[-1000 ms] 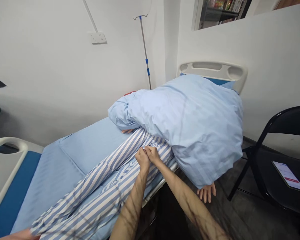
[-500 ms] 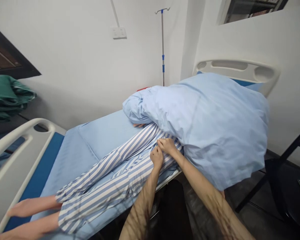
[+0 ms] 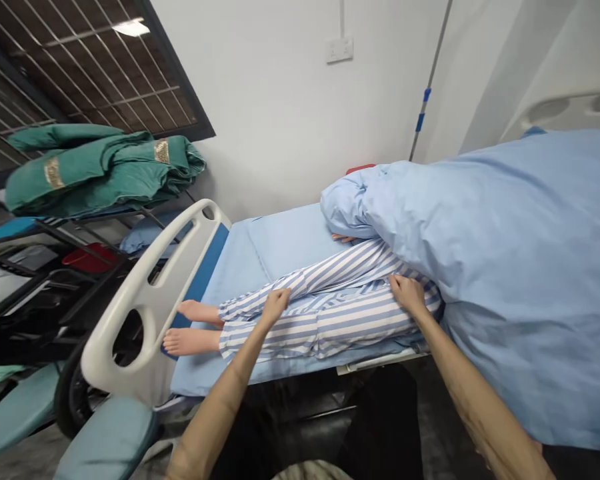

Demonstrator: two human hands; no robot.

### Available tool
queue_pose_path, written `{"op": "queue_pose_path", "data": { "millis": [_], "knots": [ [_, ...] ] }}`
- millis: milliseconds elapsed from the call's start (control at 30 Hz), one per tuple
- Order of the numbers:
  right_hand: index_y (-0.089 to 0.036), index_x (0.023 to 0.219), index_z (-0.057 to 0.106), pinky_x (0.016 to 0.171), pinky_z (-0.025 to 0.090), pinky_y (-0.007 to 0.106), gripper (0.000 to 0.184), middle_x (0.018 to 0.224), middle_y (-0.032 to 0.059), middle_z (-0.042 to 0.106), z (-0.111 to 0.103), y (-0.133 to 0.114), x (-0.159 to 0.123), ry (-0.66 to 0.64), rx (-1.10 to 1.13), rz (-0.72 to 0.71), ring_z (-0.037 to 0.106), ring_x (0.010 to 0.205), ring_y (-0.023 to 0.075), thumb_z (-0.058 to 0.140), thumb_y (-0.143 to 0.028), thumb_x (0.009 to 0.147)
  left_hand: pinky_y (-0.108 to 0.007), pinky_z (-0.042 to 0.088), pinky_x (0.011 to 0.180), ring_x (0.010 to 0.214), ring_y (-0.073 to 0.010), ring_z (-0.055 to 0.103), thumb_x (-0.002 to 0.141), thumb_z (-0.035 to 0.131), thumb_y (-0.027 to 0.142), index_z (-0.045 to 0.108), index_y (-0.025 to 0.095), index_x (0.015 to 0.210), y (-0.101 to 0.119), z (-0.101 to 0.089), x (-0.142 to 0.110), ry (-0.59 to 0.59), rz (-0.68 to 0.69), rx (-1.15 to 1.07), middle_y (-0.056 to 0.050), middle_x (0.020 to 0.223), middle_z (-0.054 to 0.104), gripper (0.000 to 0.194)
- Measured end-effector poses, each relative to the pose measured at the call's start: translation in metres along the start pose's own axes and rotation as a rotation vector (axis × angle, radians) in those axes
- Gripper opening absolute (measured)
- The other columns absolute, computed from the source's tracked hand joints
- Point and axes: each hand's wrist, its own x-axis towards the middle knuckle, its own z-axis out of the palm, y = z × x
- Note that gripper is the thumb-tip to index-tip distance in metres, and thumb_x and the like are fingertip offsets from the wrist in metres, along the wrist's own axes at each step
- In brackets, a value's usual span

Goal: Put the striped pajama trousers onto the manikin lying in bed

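On the bed lies a figure, perhaps a manikin, in blue-and-white striped trousers (image 3: 360,330), with bare feet (image 3: 193,340) toward the footboard. My left hand (image 3: 277,307) is closed in a fist over the trouser legs, near the knees. Closed too, my right hand (image 3: 407,292) rests on the trousers at the upper thigh, close to the quilt. Whatever the fingers of either hand hold is hidden. A light blue quilt (image 3: 505,253) covers the upper body, and some fingers of the figure show under its edge.
A white footboard (image 3: 130,293) closes the bed's left end. Beyond it, green folded covers (image 3: 100,167) lie on a dark-framed rack, above a red basin (image 3: 90,258). A drip pole (image 3: 427,93) stands by the wall. Pale green padded pieces (image 3: 110,437) are at lower left.
My left hand has moved away from my right, along the legs toward the feet. My right hand stays at the upper thigh. The view has swung left, showing more of the footboard and rack.
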Motion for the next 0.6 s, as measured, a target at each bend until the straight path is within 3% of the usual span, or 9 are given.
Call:
{"op": "queue_pose_path", "data": {
  "millis": [67,133,233,300,367,467,533,600],
  "knots": [
    [-0.017,0.089,0.079,0.066,0.028,0.03,0.048,0.088,0.0135,0.079,0.001,0.0,-0.001,0.0,-0.015,-0.006,0.065,0.075,0.0207,0.039,-0.036,0.108,-0.028,0.041,0.068,0.059,-0.0158,0.049,0.09,0.043,0.044,0.045,0.023,0.047,-0.022,-0.045,-0.008,0.118,-0.068,0.071,-0.001,0.05,0.049,0.048],
    [-0.017,0.089,0.079,0.066,0.029,0.03,0.047,0.088,0.014,0.079,0.0,0.0,-0.002,-0.002,-0.028,-0.009,0.065,0.075,0.0212,0.04,-0.036,0.108,-0.03,0.042,0.069,0.066,-0.0186,0.054,0.089,0.048,0.047,0.049,0.023,0.052,-0.04,-0.079,-0.018,0.258,-0.188,0.151,-0.002,0.055,0.054,0.044],
    [-0.019,0.087,0.079,0.067,0.032,0.032,0.046,0.089,0.0159,0.079,-0.002,-0.002,-0.003,0.002,-0.042,-0.006,0.066,0.075,0.0225,0.04,-0.033,0.108,-0.034,0.044,0.073,0.08,-0.0249,0.061,0.089,0.055,0.049,0.059,0.025,0.064,-0.063,-0.115,-0.036,0.418,-0.309,0.213,-0.006,0.065,0.061,0.035],
    [-0.02,0.084,0.078,0.068,0.033,0.033,0.046,0.087,0.0167,0.078,-0.003,-0.003,-0.004,0.008,-0.052,0.0,0.067,0.075,0.0241,0.041,-0.032,0.107,-0.039,0.043,0.075,0.087,-0.0295,0.062,0.091,0.055,0.05,0.063,0.027,0.071,-0.078,-0.129,-0.046,0.502,-0.362,0.244,-0.01,0.071,0.064,0.032],
    [-0.021,0.082,0.077,0.068,0.034,0.033,0.043,0.085,0.0162,0.078,-0.004,-0.003,-0.005,0.018,-0.072,0.014,0.067,0.074,0.0255,0.043,-0.033,0.106,-0.041,0.042,0.076,0.089,-0.0322,0.063,0.094,0.051,0.048,0.065,0.028,0.072,-0.093,-0.131,-0.053,0.52,-0.419,0.315,-0.011,0.072,0.065,0.032],
    [-0.022,0.081,0.076,0.067,0.035,0.034,0.037,0.081,0.0153,0.077,-0.004,-0.012,-0.01,0.027,-0.106,0.047,0.068,0.073,0.0266,0.048,-0.032,0.103,-0.038,0.041,0.076,0.089,-0.0308,0.064,0.094,0.051,0.039,0.066,0.026,0.068,-0.112,-0.111,-0.052,0.408,-0.42,0.402,-0.011,0.074,0.069,0.032],
    [-0.022,0.08,0.075,0.067,0.035,0.033,0.037,0.081,0.0152,0.077,-0.002,-0.033,-0.017,0.034,-0.091,0.053,0.069,0.073,0.0265,0.047,-0.029,0.102,-0.035,0.04,0.076,0.089,-0.0279,0.065,0.093,0.051,0.032,0.066,0.024,0.064,-0.122,-0.091,-0.047,0.338,-0.383,0.399,-0.011,0.08,0.073,0.033],
    [-0.022,0.079,0.074,0.068,0.035,0.032,0.038,0.082,0.0148,0.078,0.005,-0.074,-0.026,0.035,-0.022,0.014,0.069,0.075,0.0256,0.045,-0.026,0.102,-0.032,0.038,0.076,0.09,-0.0254,0.066,0.095,0.047,0.029,0.066,0.021,0.064,-0.128,-0.077,-0.044,0.275,-0.355,0.413,-0.011,0.087,0.076,0.037]
  ]
}}
